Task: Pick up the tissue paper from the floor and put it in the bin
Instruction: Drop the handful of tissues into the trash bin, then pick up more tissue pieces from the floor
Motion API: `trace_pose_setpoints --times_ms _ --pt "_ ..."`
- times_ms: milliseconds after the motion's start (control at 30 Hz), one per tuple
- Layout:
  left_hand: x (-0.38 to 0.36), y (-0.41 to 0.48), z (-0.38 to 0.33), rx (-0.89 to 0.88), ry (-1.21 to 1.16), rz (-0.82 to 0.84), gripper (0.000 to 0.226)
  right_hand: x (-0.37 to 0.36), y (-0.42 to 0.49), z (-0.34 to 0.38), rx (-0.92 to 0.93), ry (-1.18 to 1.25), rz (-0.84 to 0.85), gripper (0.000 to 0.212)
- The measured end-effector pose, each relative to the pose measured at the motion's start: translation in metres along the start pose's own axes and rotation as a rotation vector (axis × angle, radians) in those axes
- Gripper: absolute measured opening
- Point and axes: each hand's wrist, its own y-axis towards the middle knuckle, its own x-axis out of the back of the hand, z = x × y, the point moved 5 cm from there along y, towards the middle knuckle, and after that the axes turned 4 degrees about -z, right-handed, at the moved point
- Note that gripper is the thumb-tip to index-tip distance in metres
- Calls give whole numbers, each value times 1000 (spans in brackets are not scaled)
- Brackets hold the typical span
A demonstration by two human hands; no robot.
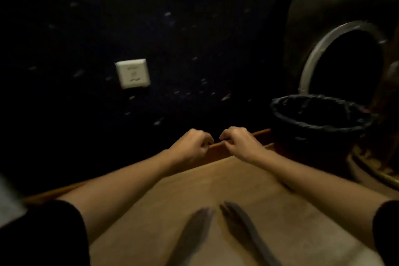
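Observation:
Both my hands are held out in front of me, low, over the wooden skirting at the foot of a dark wall. My left hand [193,143] is curled into a loose fist, and my right hand [238,141] is curled the same way, a small gap between them. Nothing shows in either hand. The bin [287,134] is a dark round basket lined with a black bag, standing on the floor to the right of my right hand. No tissue paper is visible in this dim, blurred view.
A white wall socket [132,73] sits on the dark speckled wall. A round metal-rimmed opening [313,58] stands behind the bin. Tan floor [216,181] lies below my arms, with two dark elongated shapes [244,224] on it.

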Motion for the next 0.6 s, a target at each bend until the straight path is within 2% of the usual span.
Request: trace_pose_setpoints --times_ms 167,300,433,500,600 --pt "54 -180 125 191 78 58 23 -100 -28 182 255 30 367 22" --pt "54 -338 219 410 58 129 24 -208 -89 294 338 123 581 27" --pt "30 -474 285 617 -30 162 25 -311 -148 367 367 110 773 37" --pt "10 -527 297 666 -24 193 28 -350 -170 390 345 117 803 41" --pt "-20 -576 313 646 39 267 56 -396 -182 412 313 127 846 56"
